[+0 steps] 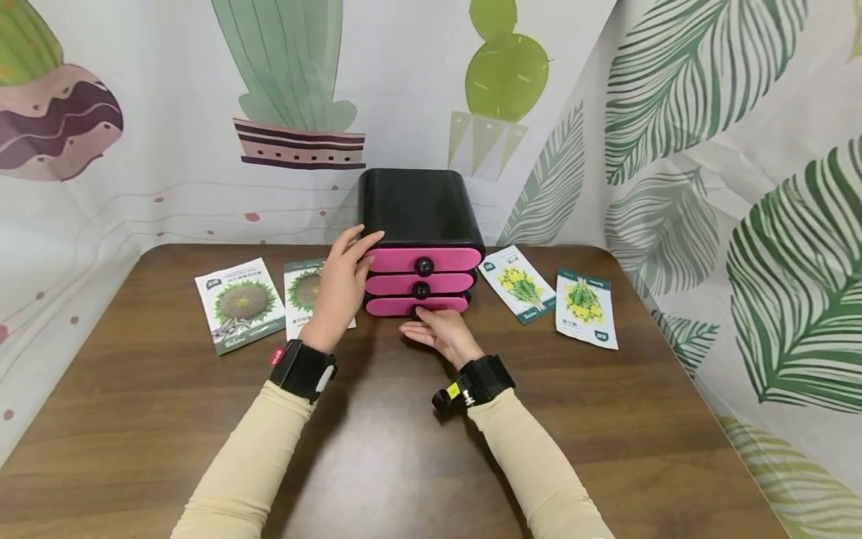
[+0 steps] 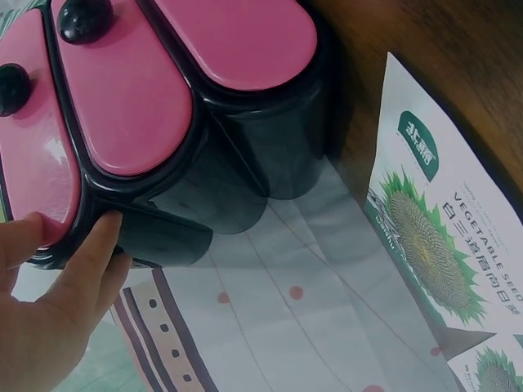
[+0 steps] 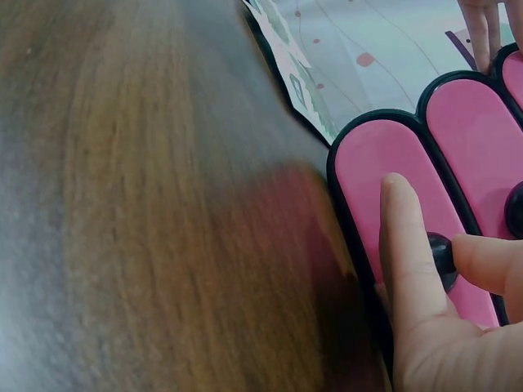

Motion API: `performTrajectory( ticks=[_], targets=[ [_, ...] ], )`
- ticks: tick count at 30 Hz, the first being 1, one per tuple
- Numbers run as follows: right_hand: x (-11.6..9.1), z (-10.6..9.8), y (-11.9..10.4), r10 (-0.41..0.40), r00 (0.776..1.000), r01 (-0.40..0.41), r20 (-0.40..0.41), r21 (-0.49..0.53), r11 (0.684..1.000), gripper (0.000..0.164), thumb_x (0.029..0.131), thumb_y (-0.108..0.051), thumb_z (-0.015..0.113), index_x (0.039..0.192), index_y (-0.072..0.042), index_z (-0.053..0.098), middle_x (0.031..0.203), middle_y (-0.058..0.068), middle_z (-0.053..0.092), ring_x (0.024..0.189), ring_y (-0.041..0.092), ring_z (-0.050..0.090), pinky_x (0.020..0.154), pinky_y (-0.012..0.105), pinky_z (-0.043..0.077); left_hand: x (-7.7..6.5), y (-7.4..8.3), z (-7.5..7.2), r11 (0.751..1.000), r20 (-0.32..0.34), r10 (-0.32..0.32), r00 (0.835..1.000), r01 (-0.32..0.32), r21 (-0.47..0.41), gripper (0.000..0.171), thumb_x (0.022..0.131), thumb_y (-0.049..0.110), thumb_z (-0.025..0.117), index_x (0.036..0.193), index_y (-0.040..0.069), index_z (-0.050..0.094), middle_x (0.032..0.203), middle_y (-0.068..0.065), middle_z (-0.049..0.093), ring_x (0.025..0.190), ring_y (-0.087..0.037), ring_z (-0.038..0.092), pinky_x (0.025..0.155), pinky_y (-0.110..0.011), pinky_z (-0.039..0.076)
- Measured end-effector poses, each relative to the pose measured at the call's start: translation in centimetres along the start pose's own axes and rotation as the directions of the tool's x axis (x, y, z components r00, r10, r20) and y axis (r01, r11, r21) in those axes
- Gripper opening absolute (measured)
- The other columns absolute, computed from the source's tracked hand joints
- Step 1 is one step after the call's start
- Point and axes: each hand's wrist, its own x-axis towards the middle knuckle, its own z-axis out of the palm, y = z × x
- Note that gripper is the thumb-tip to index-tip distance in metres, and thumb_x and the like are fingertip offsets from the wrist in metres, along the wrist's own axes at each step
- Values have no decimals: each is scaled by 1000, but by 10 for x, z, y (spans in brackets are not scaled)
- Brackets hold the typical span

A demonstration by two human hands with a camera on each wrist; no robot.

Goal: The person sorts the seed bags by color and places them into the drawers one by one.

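Note:
A small black cabinet [image 1: 417, 202] with three pink-fronted drawers stands at the back middle of the table. Each drawer has a round black knob. My left hand [image 1: 342, 288] rests against the cabinet's upper left corner; in the left wrist view its fingers [image 2: 90, 253] touch the black side and the edge of the top pink front. Low at the front, my right hand [image 1: 444, 335] pinches the knob [image 3: 442, 260] of the bottom drawer [image 1: 389, 307] between thumb and finger. All the drawer fronts look closed, as far as the views show.
Two sunflower seed packets [image 1: 248, 303] lie left of the cabinet, one partly behind my left hand. To the right lie two packets [image 1: 586, 307] with yellow flowers. A printed cloth [image 1: 417, 90] hangs behind the brown table [image 1: 377, 464].

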Motion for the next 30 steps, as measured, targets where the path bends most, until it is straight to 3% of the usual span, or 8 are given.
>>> performTrajectory(
  ticks=[7,11,14,17,19,22,26,30],
  targets=[
    [1,0,4,-6,1000,7,-20,51,999,35,97,-10,52,122,13,52,113,33,62,85,23,71,82,34,56,-2,0,2,1000,11,-5,1000,5,1,37,96,6,53,132,14,57,145,-14,41,125,-33,49,91,-45,50],
    [-4,1,4,-23,1000,23,4,73,997,38,99,-12,49,128,12,46,120,34,58,95,27,69,86,36,54,-2,1,1,1000,9,-22,1000,22,0,38,96,7,53,133,15,57,146,-14,40,127,-33,47,94,-45,49],
    [-10,3,2,-29,1000,29,4,80,996,40,101,-16,46,135,5,41,124,34,56,102,31,67,90,39,52,-1,1,1,1000,3,-26,1000,26,7,37,96,7,53,132,15,57,146,-13,41,127,-33,47,95,-45,48],
    [-17,6,-2,-42,999,45,-32,106,993,37,101,-17,44,134,0,42,116,30,60,98,30,68,92,41,51,0,1,0,1000,-3,-21,1000,21,11,37,96,7,52,132,15,57,145,-14,41,127,-33,48,95,-45,48],
    [-21,9,-5,-75,996,81,-52,144,986,30,101,-16,43,126,0,46,107,24,61,94,27,68,93,41,50,0,2,-2,1000,-3,-18,1000,18,9,37,96,7,52,132,15,57,145,-14,41,127,-33,47,95,-45,48],
    [-26,14,-10,-129,990,139,-58,217,966,28,101,-16,43,122,2,47,101,19,58,100,29,66,95,41,49,1,1,-3,1000,-6,-13,1000,13,15,37,96,8,52,132,15,57,145,-14,41,126,-33,48,94,-45,49],
    [-27,20,-14,-172,984,178,-46,296,938,37,102,-17,42,131,6,43,111,21,55,118,36,57,99,40,47,1,0,-1,1000,-3,-12,1000,12,18,37,96,8,53,132,16,57,145,-14,41,125,-32,49,92,-45,50],
    [-28,23,-18,-185,981,195,-62,346,918,39,101,-14,44,133,8,44,111,21,56,116,31,59,99,38,45,-1,0,-1,1000,14,-27,1000,27,13,38,96,8,53,133,16,56,147,-13,40,127,-33,48,92,-45,50]
  ],
)
